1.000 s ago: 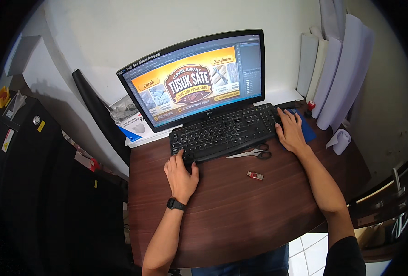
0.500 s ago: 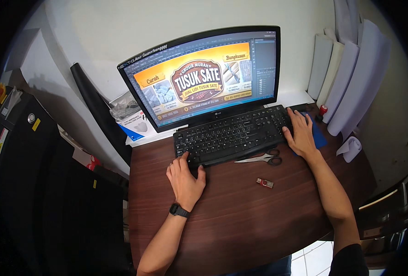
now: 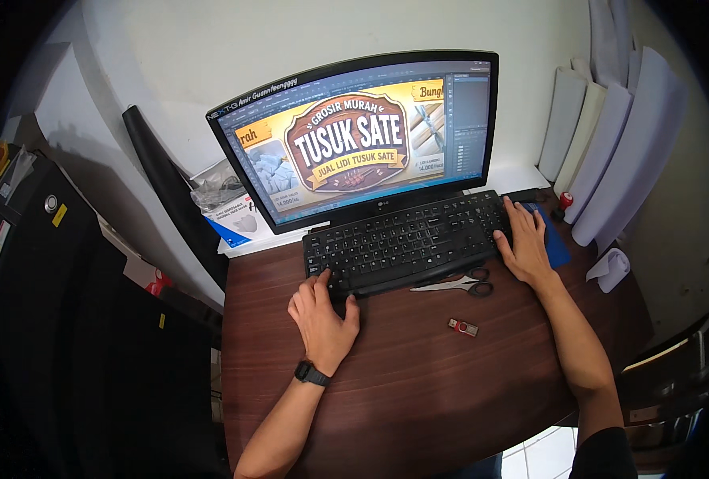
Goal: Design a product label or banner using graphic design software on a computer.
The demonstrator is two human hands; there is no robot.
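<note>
My left hand (image 3: 322, 319), a black watch (image 3: 312, 373) on its wrist, rests at the lower left corner of a black keyboard (image 3: 406, 243). Its fingers are bent and apart, fingertips on the corner keys, thumb beside the front edge. To the right of the keyboard, my right hand (image 3: 528, 243) is cupped over a blue pad (image 3: 556, 239); whatever lies under its palm is hidden. A black monitor (image 3: 350, 136) behind the keyboard shows a brown and yellow sign design in an editing program.
Scissors with black handles (image 3: 458, 283) lie at the keyboard's front edge. Nearer me on the brown desk (image 3: 418, 383) is a red and silver USB stick (image 3: 463, 327). Paper rolls (image 3: 602, 144) lean at the right; a face mask box (image 3: 231, 215) stands left of the monitor.
The design on the monitor has grown larger, so its outer parts are cut off. The view has shifted slightly. Both hands stay in the same places at the keyboard and the pad.
</note>
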